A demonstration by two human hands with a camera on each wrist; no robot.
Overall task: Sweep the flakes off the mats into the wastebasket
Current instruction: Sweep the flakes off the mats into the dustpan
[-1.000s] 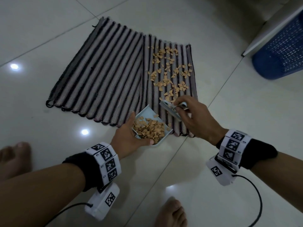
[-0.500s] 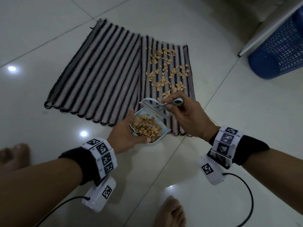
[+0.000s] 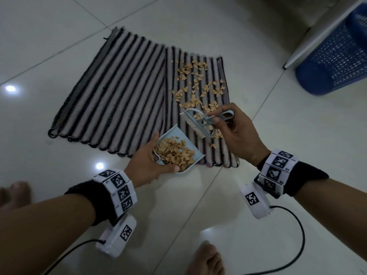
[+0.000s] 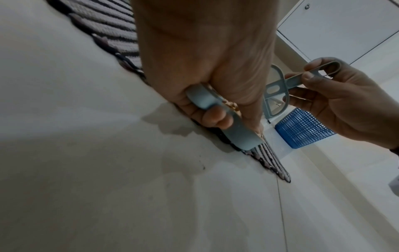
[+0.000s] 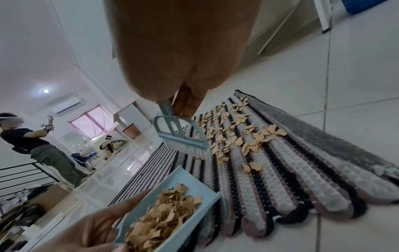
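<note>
Gripping the heaped dustpan (image 3: 179,153) at the mat edge, left hand (image 3: 146,165); right hand (image 3: 237,135) pinching brush (image 3: 200,124) handle, bristles raised. Mid-sweep. Flakes (image 3: 198,86) on right mat (image 3: 198,108). Next: another stroke panward. Wastebasket (image 3: 335,56) well beyond.

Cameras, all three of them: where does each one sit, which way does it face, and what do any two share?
Head: high, looking down at mats, both forearms, bare feet.
Left wrist: low by the floor, along the left hand gripping the dustpan, toward the wastebasket.
Right wrist: along the right hand holding the brush, over flakes.
Shared: both wrist views show brush and dustpan.
</note>
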